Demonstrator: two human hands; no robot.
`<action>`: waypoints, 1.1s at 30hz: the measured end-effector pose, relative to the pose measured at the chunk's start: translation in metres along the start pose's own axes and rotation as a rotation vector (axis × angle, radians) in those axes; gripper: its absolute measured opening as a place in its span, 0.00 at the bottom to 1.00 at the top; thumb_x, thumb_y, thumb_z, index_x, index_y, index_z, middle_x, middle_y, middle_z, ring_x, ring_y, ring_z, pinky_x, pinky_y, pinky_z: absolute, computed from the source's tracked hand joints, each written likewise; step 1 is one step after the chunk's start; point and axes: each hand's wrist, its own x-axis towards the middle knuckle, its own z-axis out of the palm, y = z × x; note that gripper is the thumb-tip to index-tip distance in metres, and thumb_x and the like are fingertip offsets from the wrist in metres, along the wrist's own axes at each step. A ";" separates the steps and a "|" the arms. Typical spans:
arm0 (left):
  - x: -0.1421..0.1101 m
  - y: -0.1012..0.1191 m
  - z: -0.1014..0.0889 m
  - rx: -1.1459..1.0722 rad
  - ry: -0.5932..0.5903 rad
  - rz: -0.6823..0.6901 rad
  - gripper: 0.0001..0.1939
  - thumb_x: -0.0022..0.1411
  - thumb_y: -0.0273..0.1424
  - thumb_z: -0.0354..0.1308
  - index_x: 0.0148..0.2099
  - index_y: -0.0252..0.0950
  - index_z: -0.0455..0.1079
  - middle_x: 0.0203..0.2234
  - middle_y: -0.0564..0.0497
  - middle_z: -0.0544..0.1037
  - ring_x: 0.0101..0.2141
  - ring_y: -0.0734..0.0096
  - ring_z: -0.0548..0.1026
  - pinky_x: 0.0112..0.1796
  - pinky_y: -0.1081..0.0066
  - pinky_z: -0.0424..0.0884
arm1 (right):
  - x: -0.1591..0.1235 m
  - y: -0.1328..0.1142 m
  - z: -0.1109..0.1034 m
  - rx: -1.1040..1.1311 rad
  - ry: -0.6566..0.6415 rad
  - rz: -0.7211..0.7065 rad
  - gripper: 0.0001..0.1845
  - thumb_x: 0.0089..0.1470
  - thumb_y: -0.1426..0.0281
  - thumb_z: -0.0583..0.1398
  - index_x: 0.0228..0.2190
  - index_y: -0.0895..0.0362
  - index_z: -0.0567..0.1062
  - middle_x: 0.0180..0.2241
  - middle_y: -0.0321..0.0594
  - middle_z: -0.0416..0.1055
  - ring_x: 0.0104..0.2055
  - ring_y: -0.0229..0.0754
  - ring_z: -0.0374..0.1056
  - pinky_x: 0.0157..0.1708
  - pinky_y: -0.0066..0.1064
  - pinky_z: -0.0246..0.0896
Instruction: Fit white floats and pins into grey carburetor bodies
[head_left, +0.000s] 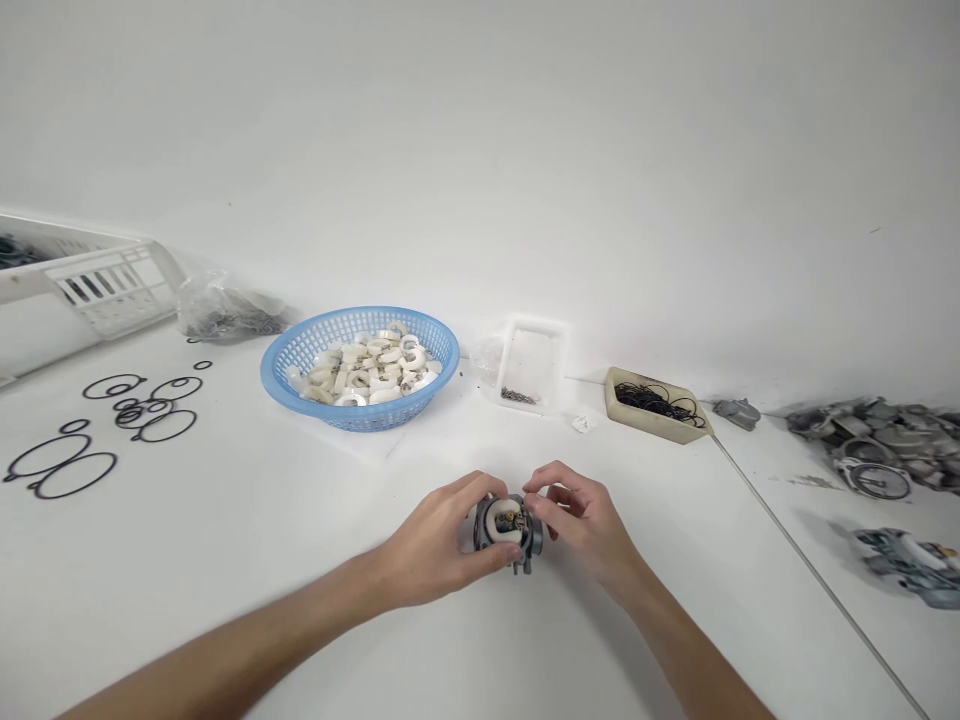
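A grey metal carburetor [534, 540] sits on the white table with its open bowl side facing up. Inside it lies a white C-shaped float [495, 522], with brass-coloured parts in the middle. My left hand [442, 540] grips the carburetor from the left, thumb at the near edge and fingers at the far edge. At the carburetor's upper right, my right hand [581, 510] is closed in a pinch, thumb and forefinger close to the float's hinge side. Whatever sits between those fingertips is too small to make out.
A blue basket [274, 375] holds white floats. Beyond are a white tray [536, 345] with small metal pins and a beige box [652, 425] of black rubber rings. Loose gaskets [169, 425] lie left; metal bowls [874, 440] and another carburetor [915, 565] lie right.
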 end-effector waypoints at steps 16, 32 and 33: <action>0.000 0.001 0.001 0.015 -0.015 -0.018 0.13 0.70 0.39 0.64 0.52 0.43 0.68 0.43 0.53 0.77 0.39 0.64 0.75 0.40 0.66 0.69 | 0.001 -0.001 -0.003 -0.041 -0.040 -0.016 0.12 0.65 0.59 0.63 0.36 0.52 0.83 0.37 0.39 0.72 0.32 0.41 0.62 0.32 0.34 0.61; 0.000 -0.001 0.002 0.031 -0.023 -0.018 0.12 0.70 0.39 0.63 0.51 0.43 0.66 0.43 0.54 0.76 0.38 0.65 0.74 0.39 0.67 0.69 | -0.002 -0.003 -0.004 -0.099 0.011 -0.074 0.11 0.61 0.68 0.57 0.38 0.52 0.81 0.39 0.39 0.73 0.34 0.43 0.64 0.35 0.36 0.61; 0.000 -0.001 0.002 0.033 -0.021 -0.013 0.13 0.70 0.39 0.63 0.52 0.44 0.66 0.43 0.54 0.76 0.38 0.65 0.74 0.39 0.67 0.69 | -0.001 -0.004 -0.006 -0.095 0.030 -0.083 0.10 0.61 0.68 0.58 0.39 0.51 0.81 0.40 0.39 0.73 0.34 0.43 0.64 0.36 0.36 0.61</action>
